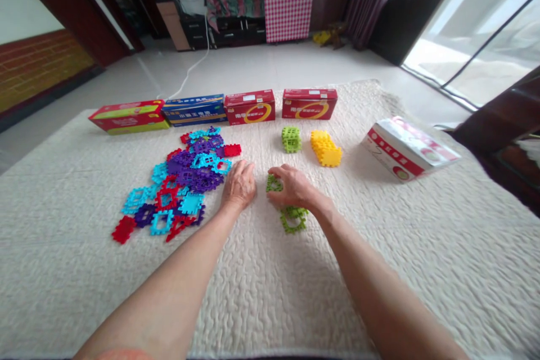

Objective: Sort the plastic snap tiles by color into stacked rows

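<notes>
My right hand (293,184) has its thumb and fingers closed on the edges of a green interlocking tile (274,183) with a cut-out middle. Just below that hand, more green tiles (294,219) lie on the quilted mat, partly covered by the wrist. My left hand (239,184) rests on the mat, fingers loosely bent with the tips a little apart, and I see nothing in it. Close to its left spreads a heap of purple, light blue and red tiles (192,171). Farther forward stand a stack of green tiles (291,139) and a leaning row of yellow tiles (325,149).
Along the far side of the mat (236,292) stand a red-and-green box (130,117), a blue box (194,110) and two red boxes (250,108). A white-and-red carton (407,149) sits to the right. Beyond is a tiled floor (236,64) with a white cable.
</notes>
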Action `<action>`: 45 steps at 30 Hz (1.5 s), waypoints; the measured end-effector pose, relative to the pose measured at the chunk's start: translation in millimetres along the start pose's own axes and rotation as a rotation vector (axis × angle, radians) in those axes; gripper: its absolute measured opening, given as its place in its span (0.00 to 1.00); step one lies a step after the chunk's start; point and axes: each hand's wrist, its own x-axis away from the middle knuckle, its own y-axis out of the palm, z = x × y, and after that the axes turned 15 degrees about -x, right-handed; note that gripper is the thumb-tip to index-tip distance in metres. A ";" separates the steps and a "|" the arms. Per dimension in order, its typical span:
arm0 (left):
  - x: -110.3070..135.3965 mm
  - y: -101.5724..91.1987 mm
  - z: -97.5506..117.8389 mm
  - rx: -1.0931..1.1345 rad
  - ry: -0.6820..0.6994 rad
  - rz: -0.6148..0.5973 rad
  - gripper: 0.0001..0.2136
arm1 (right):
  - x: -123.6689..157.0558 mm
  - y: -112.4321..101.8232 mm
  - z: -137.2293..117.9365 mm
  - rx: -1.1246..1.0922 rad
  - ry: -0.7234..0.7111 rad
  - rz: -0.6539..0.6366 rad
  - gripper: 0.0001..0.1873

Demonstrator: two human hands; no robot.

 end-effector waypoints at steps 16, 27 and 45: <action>0.1 1.8 -1.6 -0.024 0.021 0.024 0.19 | -19.5 -20.5 51.7 -0.023 -0.023 0.264 0.13; -0.5 0.4 -0.5 -0.038 0.026 0.037 0.19 | -16.7 -15.4 61.2 0.019 -0.052 0.260 0.27; 1.9 4.0 -1.3 -0.060 0.042 0.074 0.17 | -37.4 -17.3 61.9 0.139 -0.174 0.505 0.26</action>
